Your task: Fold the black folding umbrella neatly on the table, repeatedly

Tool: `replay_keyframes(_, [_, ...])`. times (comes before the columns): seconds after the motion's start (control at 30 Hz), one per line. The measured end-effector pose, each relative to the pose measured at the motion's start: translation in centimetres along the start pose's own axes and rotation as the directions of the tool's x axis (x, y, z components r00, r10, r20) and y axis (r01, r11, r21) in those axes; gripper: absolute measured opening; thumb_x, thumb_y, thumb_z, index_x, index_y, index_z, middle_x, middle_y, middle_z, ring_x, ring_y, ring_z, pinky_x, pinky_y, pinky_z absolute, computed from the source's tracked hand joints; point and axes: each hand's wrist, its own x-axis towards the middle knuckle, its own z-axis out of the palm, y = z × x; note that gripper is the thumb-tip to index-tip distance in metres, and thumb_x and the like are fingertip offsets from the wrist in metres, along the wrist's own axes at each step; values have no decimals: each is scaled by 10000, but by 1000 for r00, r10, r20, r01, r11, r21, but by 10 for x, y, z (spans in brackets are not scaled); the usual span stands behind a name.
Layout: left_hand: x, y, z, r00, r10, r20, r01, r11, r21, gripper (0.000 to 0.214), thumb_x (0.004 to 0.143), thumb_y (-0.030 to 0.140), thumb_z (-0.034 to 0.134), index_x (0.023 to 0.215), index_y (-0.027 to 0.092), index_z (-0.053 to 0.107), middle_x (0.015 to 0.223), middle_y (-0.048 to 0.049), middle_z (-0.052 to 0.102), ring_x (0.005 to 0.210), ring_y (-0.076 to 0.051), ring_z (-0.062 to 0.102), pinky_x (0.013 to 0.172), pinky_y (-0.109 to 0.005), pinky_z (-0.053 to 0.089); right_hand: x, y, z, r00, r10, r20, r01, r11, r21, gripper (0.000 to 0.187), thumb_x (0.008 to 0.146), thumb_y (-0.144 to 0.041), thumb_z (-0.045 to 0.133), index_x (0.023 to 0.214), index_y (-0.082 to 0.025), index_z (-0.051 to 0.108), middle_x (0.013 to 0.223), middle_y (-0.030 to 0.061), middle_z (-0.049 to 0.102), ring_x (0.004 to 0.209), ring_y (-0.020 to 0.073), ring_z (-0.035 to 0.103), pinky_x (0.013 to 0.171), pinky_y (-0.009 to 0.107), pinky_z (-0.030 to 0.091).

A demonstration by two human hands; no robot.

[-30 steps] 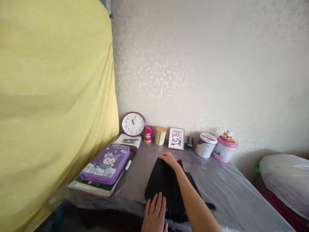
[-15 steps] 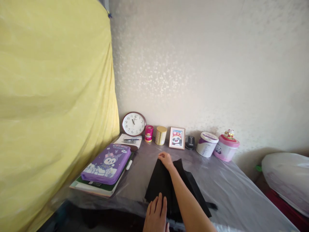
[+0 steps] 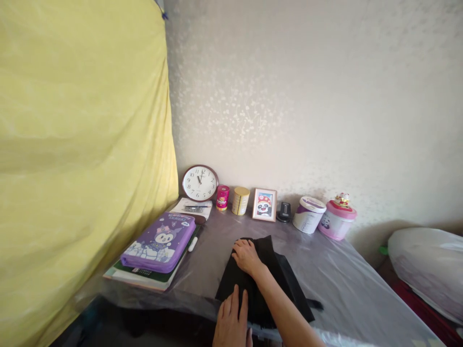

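A piece of black fabric (image 3: pixel 261 294), with folded layers and a short strap (image 3: pixel 315 304) sticking out at its right, lies near the table's front edge. I cannot tell for sure what kind of article it is. My right hand (image 3: pixel 246 255) rests on its far left part, fingers spread and palm down, and my forearm crosses over the middle of the fabric. At the near left edge, my left hand (image 3: pixel 232 315) lies with its fingers stretched out, fingertips touching the fabric. The right forearm hides part of the folds.
The table (image 3: pixel 347 284) has a clear plastic cover. To the left, a purple zip case (image 3: pixel 159 243) lies on books beside a white marker (image 3: pixel 193 244). Along the wall stand a clock (image 3: pixel 200 183), cans, a picture frame (image 3: pixel 264 205), a black device (image 3: pixel 284 212) and tubs.
My right hand has let go of the fabric's far left corner and now lies flatter on it, slightly nearer to me. The left hand has hardly moved.
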Motion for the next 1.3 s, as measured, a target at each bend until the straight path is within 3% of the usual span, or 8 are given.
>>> replay_keyframes(0.23, [-5,2,-7,993,-122,-6,122,993,4,697,726,244,491,1391,176,294,1303,-129,497,1071,-280,509,918,-417,375,6,4,7,992,121,-23,-121,993,-14,332,898,-284,383,1135,-164,581,1308,123,499,1279,232,337,1053,442,166])
replay_keyframes(0.5, [-1,0,-25,970,-157,185,172,983,-69,655,777,309,438,1375,77,307,1282,-149,513,1106,-264,497,946,-379,361,-25,-12,2,993,77,86,-76,997,-9,309,874,-309,435,1004,-140,658,1224,148,559,1260,261,368,1051,461,191])
replay_keyframes(0.67, [5,4,-37,947,-231,224,247,968,-46,631,764,357,446,1317,57,408,1411,-175,349,1237,-300,396,1002,-434,312,-35,-3,-35,970,129,-206,-108,988,110,292,856,-271,458,1086,-179,614,1274,90,524,1189,208,443,1013,318,289])
replay_keyframes(0.8, [6,7,-45,942,-234,239,258,963,-78,624,782,375,419,1322,64,402,1449,-160,273,1282,-288,342,1035,-433,278,-64,7,-70,814,380,-439,-337,925,176,385,856,-331,437,1190,-159,520,1269,118,506,1162,244,450,961,347,329])
replay_keyframes(0.93, [6,9,-50,929,-243,279,280,955,-100,629,794,370,408,1336,52,376,1393,-160,386,1236,-283,394,1018,-414,302,-93,14,-77,798,575,-179,-528,811,253,491,778,-462,515,1177,-175,511,1156,122,564,1003,261,558,780,331,409])
replay_keyframes(1.03, [9,11,-56,921,-263,288,293,954,-68,609,799,345,402,1335,59,379,1348,-165,442,1200,-290,423,998,-429,315,-103,18,-73,817,576,-17,-555,794,249,433,757,-414,533,1115,-171,558,1043,120,622,935,261,591,732,316,400])
replay_keyframes(1.2, [14,18,-65,870,-285,402,312,950,-3,617,802,262,391,1363,23,302,1372,-233,372,1173,-300,467,915,-384,392,-97,25,-68,869,493,-22,-447,805,390,322,741,-249,516,1035,-169,621,823,59,666,789,200,601,676,268,386])
replay_keyframes(1.3, [17,24,-70,807,-326,493,379,925,-7,613,843,233,347,1401,35,187,1384,-256,332,1077,-259,559,835,-317,440,-88,27,-61,875,482,-42,-372,726,578,293,720,-245,535,981,-168,643,686,9,632,664,158,569,613,246,389])
